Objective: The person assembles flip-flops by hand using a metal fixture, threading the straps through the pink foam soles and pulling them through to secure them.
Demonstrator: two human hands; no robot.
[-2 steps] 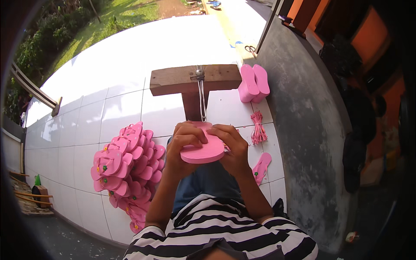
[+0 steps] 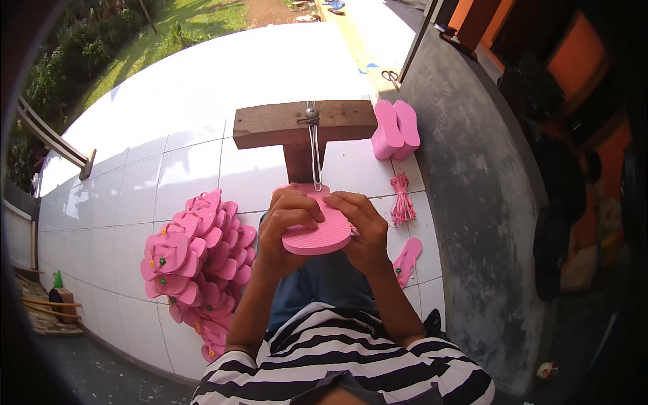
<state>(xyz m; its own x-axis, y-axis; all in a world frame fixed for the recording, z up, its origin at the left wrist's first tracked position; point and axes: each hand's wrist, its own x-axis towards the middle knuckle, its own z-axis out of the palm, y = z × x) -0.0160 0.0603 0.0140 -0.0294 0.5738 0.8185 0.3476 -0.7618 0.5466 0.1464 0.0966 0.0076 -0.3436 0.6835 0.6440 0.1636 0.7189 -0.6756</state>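
Between my two hands is a pink ribbed flip-flop sole (image 2: 316,229), its rounded end toward me. My left hand (image 2: 287,223) is closed round its left side with fingers bent over the top. My right hand (image 2: 361,226) grips the right side, fingertips on the upper face. Just beyond, a looped metal wire hook (image 2: 315,158) hangs from a wooden T-shaped stand (image 2: 270,125); its lower end meets the sole's far part. Whether it passes through the sole I cannot tell. A bit of pink strap shows by my right fingers.
Left on the white tiles lies a big heap of pink flip-flops (image 2: 202,250). To the right are stacked pink soles (image 2: 395,131), a tied bundle of pink straps (image 2: 402,202) and a single flip-flop (image 2: 407,262). A grey wall (image 2: 472,202) runs along the right; scissors (image 2: 390,76) lie farther off.
The sole has shifted slightly away from me, so its far part now overlaps the lower end of the wire hook. Both hands keep their grip.
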